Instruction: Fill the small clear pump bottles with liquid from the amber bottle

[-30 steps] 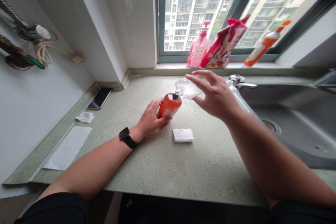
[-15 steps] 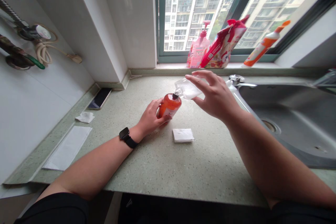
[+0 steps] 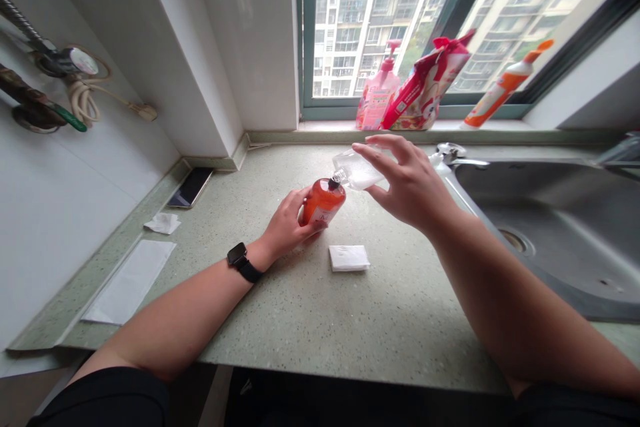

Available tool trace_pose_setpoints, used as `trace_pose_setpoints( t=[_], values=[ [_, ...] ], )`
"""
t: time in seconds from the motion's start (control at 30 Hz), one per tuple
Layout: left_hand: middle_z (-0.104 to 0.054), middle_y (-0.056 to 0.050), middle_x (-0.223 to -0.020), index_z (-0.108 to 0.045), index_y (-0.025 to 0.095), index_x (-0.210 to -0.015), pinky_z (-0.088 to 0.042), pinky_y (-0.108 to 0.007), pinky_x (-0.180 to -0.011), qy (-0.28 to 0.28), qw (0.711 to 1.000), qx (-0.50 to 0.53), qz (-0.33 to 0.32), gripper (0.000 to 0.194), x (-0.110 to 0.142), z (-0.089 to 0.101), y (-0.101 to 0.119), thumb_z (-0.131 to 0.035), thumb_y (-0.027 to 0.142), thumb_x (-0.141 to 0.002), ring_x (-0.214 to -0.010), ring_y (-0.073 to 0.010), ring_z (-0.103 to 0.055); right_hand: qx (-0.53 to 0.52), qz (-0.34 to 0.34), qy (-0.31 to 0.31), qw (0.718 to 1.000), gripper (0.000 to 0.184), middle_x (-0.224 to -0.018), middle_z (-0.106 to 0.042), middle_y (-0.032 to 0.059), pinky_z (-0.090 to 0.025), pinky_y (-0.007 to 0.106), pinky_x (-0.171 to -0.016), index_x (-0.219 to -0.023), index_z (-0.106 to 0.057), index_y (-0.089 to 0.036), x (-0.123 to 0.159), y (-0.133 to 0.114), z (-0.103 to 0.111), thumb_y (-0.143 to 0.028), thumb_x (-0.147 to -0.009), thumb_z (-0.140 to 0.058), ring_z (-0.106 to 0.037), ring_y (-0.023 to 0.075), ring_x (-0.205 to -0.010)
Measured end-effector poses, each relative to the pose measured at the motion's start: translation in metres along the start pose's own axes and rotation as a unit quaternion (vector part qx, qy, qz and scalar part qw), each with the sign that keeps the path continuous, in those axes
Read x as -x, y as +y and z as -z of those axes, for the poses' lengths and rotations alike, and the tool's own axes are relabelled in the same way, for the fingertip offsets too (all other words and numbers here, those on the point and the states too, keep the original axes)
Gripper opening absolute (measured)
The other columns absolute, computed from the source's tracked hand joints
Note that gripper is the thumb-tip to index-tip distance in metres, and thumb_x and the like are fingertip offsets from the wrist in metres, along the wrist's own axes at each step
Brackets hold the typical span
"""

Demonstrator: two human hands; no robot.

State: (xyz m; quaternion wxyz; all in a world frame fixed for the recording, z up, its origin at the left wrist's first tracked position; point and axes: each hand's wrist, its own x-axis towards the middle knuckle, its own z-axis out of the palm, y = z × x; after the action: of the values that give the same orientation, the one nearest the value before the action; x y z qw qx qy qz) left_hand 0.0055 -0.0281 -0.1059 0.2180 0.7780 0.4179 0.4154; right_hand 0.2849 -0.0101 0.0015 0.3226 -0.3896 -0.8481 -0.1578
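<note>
My left hand (image 3: 290, 221) is closed around an orange bottle (image 3: 327, 199) with a pale label and a dark neck, which stands slightly tilted on the countertop. In my right hand (image 3: 407, 180) is a clear bottle (image 3: 357, 169), tipped nearly on its side with its mouth pointing left and down. The clear bottle's mouth meets the orange bottle's dark neck; whether liquid runs between them I cannot tell. A folded white tissue (image 3: 349, 258) lies on the counter just in front of the orange bottle.
A steel sink (image 3: 560, 227) with a faucet (image 3: 460, 153) is at the right. On the windowsill stand a pink pump bottle (image 3: 379, 97), a red bag (image 3: 425, 90) and an orange-and-white bottle (image 3: 500, 93). At the left lie a phone (image 3: 191, 187), a crumpled tissue (image 3: 163, 223) and a flat white sheet (image 3: 129, 281).
</note>
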Motion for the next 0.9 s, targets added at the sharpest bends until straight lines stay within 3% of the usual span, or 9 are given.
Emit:
trace_pose_setpoints(
  t=[0.27, 0.53, 0.9],
  values=[
    [-0.065, -0.017, -0.142, -0.053, 0.023, -0.156, -0.054, -0.056, -0.113, 0.002, 1.0, 0.003, 0.001, 0.082, 0.0005, 0.001, 0.0012, -0.08, 0.068, -0.093, -0.128, -0.0347, -0.065, 0.011, 0.006, -0.002, 1.0, 0.079, -0.153, -0.062, 0.0124, -0.052, 0.063, -0.113, -0.164, -0.048, -0.038, 0.0002, -0.0037, 0.0017, -0.013, -0.092, -0.068, -0.062, 0.0392, -0.138],
    [-0.065, -0.016, -0.142, -0.052, 0.026, -0.156, -0.057, -0.055, -0.11, 0.005, 1.0, 0.001, -0.005, 0.081, 0.0009, -0.0003, -0.0025, -0.082, 0.066, -0.092, -0.124, -0.0328, -0.068, 0.007, 0.002, -0.003, 1.0, 0.09, -0.154, -0.062, 0.0108, -0.052, 0.067, -0.113, -0.168, -0.043, -0.044, 0.0001, -0.0036, 0.0015, -0.01, -0.088, -0.069, -0.063, 0.0405, -0.137],
    [-0.066, -0.016, -0.143, -0.054, 0.024, -0.152, -0.059, -0.055, -0.11, 0.012, 1.0, 0.004, -0.011, 0.08, 0.0004, -0.0018, -0.0024, -0.083, 0.066, -0.091, -0.123, -0.033, -0.069, 0.008, 0.003, -0.002, 1.0, 0.088, -0.155, -0.061, 0.0118, -0.051, 0.067, -0.114, -0.167, -0.046, -0.041, -0.0002, -0.0056, 0.0025, -0.008, -0.088, -0.068, -0.062, 0.0402, -0.137]
  ],
)
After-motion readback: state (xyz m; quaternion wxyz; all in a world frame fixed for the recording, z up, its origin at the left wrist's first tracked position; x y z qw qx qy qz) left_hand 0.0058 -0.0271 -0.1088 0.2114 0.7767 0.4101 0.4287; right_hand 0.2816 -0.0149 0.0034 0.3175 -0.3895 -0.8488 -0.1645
